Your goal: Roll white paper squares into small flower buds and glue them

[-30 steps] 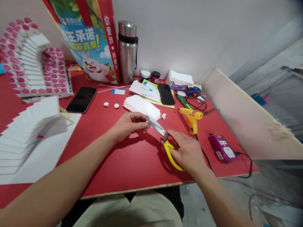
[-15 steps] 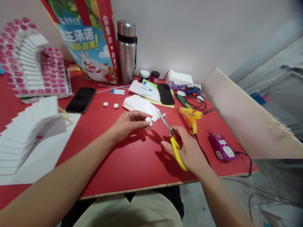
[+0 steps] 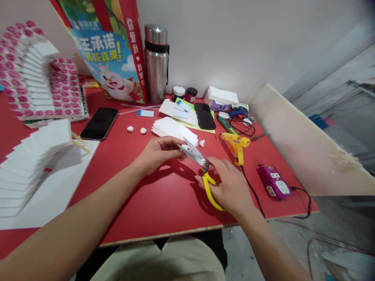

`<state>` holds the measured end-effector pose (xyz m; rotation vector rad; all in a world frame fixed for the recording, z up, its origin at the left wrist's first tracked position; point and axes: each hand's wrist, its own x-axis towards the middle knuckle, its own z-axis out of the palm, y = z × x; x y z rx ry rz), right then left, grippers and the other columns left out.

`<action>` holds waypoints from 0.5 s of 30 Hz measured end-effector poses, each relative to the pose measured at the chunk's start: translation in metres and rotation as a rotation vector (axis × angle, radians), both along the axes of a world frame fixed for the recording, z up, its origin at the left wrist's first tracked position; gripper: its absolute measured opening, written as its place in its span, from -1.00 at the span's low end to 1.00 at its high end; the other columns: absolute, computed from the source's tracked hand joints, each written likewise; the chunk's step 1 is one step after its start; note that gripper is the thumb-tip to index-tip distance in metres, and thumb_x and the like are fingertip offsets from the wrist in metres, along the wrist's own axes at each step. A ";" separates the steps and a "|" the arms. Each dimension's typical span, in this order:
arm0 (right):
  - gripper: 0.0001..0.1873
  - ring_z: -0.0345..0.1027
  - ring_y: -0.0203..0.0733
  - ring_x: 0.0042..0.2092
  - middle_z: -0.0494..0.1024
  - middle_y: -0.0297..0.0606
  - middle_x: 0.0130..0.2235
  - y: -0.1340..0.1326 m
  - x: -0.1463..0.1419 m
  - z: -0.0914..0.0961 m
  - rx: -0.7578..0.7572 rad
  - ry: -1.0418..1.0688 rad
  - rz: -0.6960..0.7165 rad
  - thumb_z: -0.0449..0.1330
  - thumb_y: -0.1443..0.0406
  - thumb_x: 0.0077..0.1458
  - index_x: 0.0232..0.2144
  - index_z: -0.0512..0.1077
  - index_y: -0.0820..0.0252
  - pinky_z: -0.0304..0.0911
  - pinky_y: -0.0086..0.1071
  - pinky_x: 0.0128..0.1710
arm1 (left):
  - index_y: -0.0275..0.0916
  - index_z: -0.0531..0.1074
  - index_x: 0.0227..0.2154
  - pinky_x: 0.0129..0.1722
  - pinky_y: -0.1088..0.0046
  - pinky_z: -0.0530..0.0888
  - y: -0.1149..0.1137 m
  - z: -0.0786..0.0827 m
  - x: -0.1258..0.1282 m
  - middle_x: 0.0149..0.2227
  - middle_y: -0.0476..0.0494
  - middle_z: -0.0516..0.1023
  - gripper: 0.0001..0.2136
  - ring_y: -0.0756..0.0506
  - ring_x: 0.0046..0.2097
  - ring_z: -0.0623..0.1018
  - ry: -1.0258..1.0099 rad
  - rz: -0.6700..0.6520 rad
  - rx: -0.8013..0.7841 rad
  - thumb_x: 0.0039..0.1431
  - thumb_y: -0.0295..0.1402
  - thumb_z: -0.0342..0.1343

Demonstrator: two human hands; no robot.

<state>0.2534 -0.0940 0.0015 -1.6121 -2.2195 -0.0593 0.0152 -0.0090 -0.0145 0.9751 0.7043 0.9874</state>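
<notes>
My right hand (image 3: 227, 181) grips yellow-handled scissors (image 3: 195, 155), whose blades are spread and point left towards my left fingertips. Between the thumb and fingers of my left hand (image 3: 161, 153) is a small white paper piece (image 3: 185, 147), partly hidden by the blades. Just behind it lies a stack of white paper (image 3: 175, 130) on the red table. A white paper scrap (image 3: 202, 143) rests right of the stack. Two small white rolled paper pieces, one of them a round bud (image 3: 143, 130), sit farther left.
A yellow glue gun (image 3: 238, 146) stands right of my right hand, its cord near my wrist. Beyond it is a purple power box (image 3: 275, 182). Phones (image 3: 100, 123), a steel flask (image 3: 156, 64), a printed bag (image 3: 108, 54) and folded paper models (image 3: 32, 164) occupy the left and back.
My right hand has moved the scissors left, bringing the spread blades over the white piece in my left hand. A paper scrap now shows beside the stack. My left hand has stayed nearly still.
</notes>
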 end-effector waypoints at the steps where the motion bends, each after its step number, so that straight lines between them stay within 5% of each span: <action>1: -0.46 0.50 0.02 -0.20 0.59 -0.09 -0.17 0.000 0.000 0.000 0.003 0.001 0.006 0.30 -0.03 0.20 0.05 0.44 0.21 0.34 -0.21 -0.21 | -0.29 0.65 -0.22 -0.15 0.31 0.63 0.000 0.000 0.000 -0.31 -0.18 0.72 -0.69 -0.12 -0.31 0.70 0.005 0.005 -0.004 -0.06 -0.37 0.50; 15: -0.53 0.53 -0.05 -0.25 0.62 -0.13 -0.23 -0.001 -0.001 -0.001 0.005 0.020 0.029 0.25 0.01 0.26 0.04 0.46 0.22 0.32 -0.28 -0.24 | -0.34 0.65 -0.27 -0.16 0.28 0.64 0.000 0.003 0.003 -0.39 -0.19 0.70 -0.69 -0.13 -0.34 0.70 0.038 0.036 -0.018 -0.13 -0.37 0.50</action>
